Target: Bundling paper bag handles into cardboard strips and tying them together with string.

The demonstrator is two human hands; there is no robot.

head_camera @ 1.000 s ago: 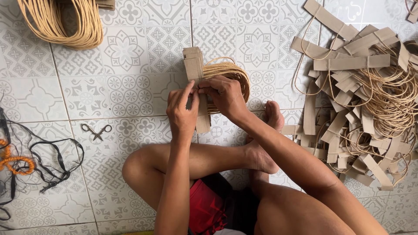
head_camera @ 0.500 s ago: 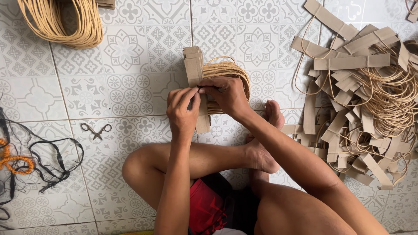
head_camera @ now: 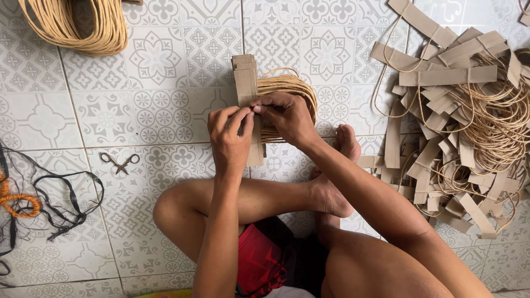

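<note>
Both hands, left (head_camera: pixel 229 135) and right (head_camera: pixel 287 116), pinch stack of cardboard strips (head_camera: pixel 245 83) beside cord bundle (head_camera: pixel 290 91).

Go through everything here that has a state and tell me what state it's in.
Left hand: pinching the cardboard strip stack.
Right hand: gripping the same stack.
Cardboard strip stack: bundled, held upright.
Cord loops: gathered behind the stack.
Scissors: open, on tile.
Handle pile: loose, tangled.
Cord coil: coiled.
</note>
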